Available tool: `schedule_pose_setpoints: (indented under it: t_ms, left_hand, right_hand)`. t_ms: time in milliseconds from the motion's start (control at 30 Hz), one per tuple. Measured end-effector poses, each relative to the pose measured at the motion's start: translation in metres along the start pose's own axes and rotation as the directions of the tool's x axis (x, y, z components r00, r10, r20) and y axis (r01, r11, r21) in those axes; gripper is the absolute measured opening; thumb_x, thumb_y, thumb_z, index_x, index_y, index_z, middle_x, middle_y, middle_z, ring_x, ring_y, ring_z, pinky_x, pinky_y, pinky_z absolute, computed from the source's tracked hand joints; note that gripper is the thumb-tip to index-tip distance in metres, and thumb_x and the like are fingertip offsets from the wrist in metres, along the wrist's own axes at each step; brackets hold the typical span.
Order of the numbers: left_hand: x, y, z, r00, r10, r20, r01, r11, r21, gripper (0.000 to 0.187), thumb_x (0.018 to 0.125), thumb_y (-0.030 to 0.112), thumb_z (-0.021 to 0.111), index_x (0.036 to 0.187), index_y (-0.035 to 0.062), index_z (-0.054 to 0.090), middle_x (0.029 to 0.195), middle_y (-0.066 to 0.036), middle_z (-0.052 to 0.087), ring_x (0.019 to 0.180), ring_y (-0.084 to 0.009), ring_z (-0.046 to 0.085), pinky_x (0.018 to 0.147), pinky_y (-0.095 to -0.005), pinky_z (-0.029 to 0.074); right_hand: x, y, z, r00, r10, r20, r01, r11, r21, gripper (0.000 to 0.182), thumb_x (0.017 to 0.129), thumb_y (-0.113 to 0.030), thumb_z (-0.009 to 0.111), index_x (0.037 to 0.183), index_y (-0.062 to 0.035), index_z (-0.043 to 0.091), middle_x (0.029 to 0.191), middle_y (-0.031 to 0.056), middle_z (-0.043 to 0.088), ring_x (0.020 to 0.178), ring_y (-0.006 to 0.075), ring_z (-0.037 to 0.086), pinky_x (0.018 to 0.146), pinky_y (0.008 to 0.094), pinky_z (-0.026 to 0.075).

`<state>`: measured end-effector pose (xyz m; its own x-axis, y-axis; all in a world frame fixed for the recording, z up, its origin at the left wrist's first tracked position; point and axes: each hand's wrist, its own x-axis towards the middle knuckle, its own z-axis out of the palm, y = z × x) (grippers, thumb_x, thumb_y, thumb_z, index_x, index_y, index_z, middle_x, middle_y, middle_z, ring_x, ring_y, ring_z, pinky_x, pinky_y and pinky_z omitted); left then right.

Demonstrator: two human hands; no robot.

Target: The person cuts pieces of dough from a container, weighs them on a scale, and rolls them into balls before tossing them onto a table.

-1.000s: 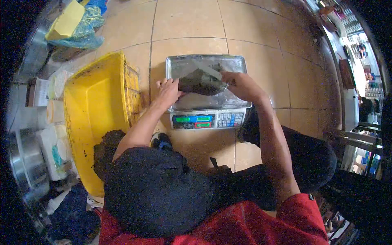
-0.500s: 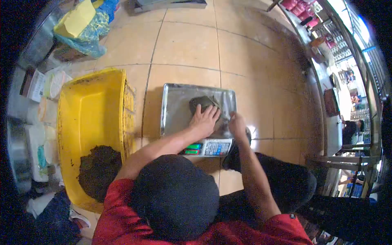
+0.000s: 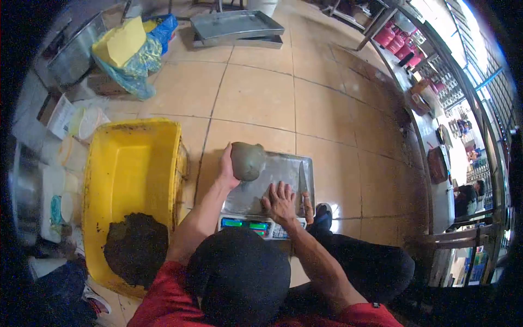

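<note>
My left hand (image 3: 227,170) grips a rounded, greenish-grey lump of dough-like material (image 3: 248,162) at its left side, over the left part of a metal tray (image 3: 261,199). With fingers spread, my right hand (image 3: 281,204) lies palm down on or just above the tray and holds nothing. Beside it, along the tray's right edge, rests a knife (image 3: 303,177), its brown handle toward me. Beneath the tray sits a digital scale (image 3: 245,224) with a lit green and blue display.
At my left stands a yellow tub (image 3: 131,136) with a large dark lump (image 3: 136,248) inside. Stacked metal trays (image 3: 237,26) lie on the tiled floor ahead. Plastic bags (image 3: 128,60) are at the far left. A long bench (image 3: 422,117) runs along the right.
The lump has come up off the tray's middle and moved left in my left hand. My right hand has let go of the knife and opened. The view has tilted upward.
</note>
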<state>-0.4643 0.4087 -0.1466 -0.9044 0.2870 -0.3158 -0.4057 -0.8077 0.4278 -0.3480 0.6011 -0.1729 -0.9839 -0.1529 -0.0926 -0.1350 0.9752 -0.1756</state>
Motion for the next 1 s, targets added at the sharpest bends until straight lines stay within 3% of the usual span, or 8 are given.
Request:
schedule_pose_setpoints:
  t_ms: [100,200,433,600,733,800,867,1000]
  left_hand:
    - [-0.041,0.04,0.044,0.99,-0.025,0.141,0.024,1.0,0.008,0.066,0.089,0.059,0.03,0.115,0.0034,0.054,0.109,-0.011,0.061,0.099,-0.0259,0.059,0.09,-0.0416,0.045]
    - [-0.054,0.049,0.046,0.994,-0.049,0.096,0.043,0.997,0.061,0.071,0.088,0.063,0.029,0.114,0.0034,0.055,0.111,-0.014,0.06,0.103,-0.0247,0.058,0.09,-0.0408,0.045]
    - [-0.121,0.12,0.032,0.907,0.421,-0.014,-0.258,0.583,0.77,0.08,0.079,0.069,0.043,0.139,0.0168,0.032,0.137,-0.011,0.038,0.123,-0.0276,0.039,0.1,-0.054,0.03]
    - [-0.15,0.166,-0.002,0.922,0.384,-0.043,-0.377,0.918,0.123,0.052,0.086,0.056,0.046,0.118,0.0151,0.053,0.111,-0.007,0.06,0.098,-0.0236,0.059,0.085,-0.0457,0.047]
    - [-0.2,0.21,-0.038,0.654,0.633,-0.413,-0.675,0.735,0.057,0.053,0.088,0.055,0.04,0.117,0.0129,0.052,0.113,-0.007,0.058,0.099,-0.0243,0.059,0.085,-0.0451,0.048]
    - [-0.222,0.23,-0.054,0.477,0.683,-0.553,-0.723,0.663,0.196,0.055,0.089,0.056,0.037,0.12,0.0116,0.049,0.116,-0.007,0.056,0.101,-0.0248,0.058,0.086,-0.0444,0.047]
    - [-0.244,0.239,-0.07,0.389,0.699,-0.601,-0.723,0.636,0.272,0.056,0.09,0.056,0.035,0.121,0.012,0.048,0.117,-0.007,0.055,0.103,-0.0245,0.057,0.087,-0.0445,0.047]
    - [-0.271,0.234,-0.09,0.421,0.687,-0.592,-0.716,0.653,0.248,0.056,0.09,0.056,0.034,0.123,0.0121,0.046,0.12,-0.007,0.053,0.106,-0.0236,0.055,0.089,-0.0444,0.046]
  right_hand:
    - [0.042,-0.011,-0.041,0.945,0.077,0.317,-0.324,0.327,0.888,0.061,0.089,-0.051,0.043,0.135,-0.0117,0.034,0.136,0.0192,0.037,0.126,0.031,0.036,0.1,0.0465,0.032]
    - [0.054,-0.095,-0.13,0.947,-0.017,0.32,-0.275,-0.557,0.784,0.059,0.089,-0.05,0.047,0.13,-0.0092,0.04,0.129,0.0156,0.045,0.12,0.0234,0.044,0.098,0.0397,0.037]
    - [0.087,-0.172,-0.182,0.969,0.212,0.127,-0.12,-0.046,0.992,0.05,0.086,-0.043,0.056,0.104,0.0035,0.059,0.088,0.0122,0.064,0.084,0.0206,0.059,0.077,0.0348,0.048]
    - [0.123,-0.252,-0.181,0.929,-0.311,0.199,-0.14,0.201,0.97,0.054,0.088,-0.048,0.051,0.106,0.0019,0.059,0.089,0.0087,0.061,0.081,0.0183,0.055,0.074,0.0322,0.045]
    - [0.166,-0.282,-0.111,0.861,-0.454,-0.227,0.499,0.677,0.541,0.042,0.091,-0.041,0.046,0.096,-0.0009,0.058,0.085,0.008,0.061,0.073,0.0202,0.055,0.073,0.0351,0.045]
    - [0.134,-0.263,-0.01,0.246,-0.966,-0.073,0.936,0.257,-0.242,0.049,0.091,-0.046,0.039,0.086,-0.0032,0.062,0.081,0.0115,0.064,0.075,0.026,0.061,0.092,0.044,0.037]
    - [0.068,-0.287,-0.013,0.093,-0.91,0.403,0.993,0.113,0.027,0.062,0.088,-0.058,0.035,0.08,-0.007,0.069,0.079,0.0118,0.066,0.077,0.0289,0.063,0.102,0.0516,0.028]
    - [0.144,-0.33,-0.068,0.431,-0.628,0.648,0.899,0.359,-0.25,0.065,0.085,-0.062,0.035,0.076,-0.0078,0.07,0.076,0.0114,0.066,0.076,0.0286,0.063,0.099,0.0508,0.03]
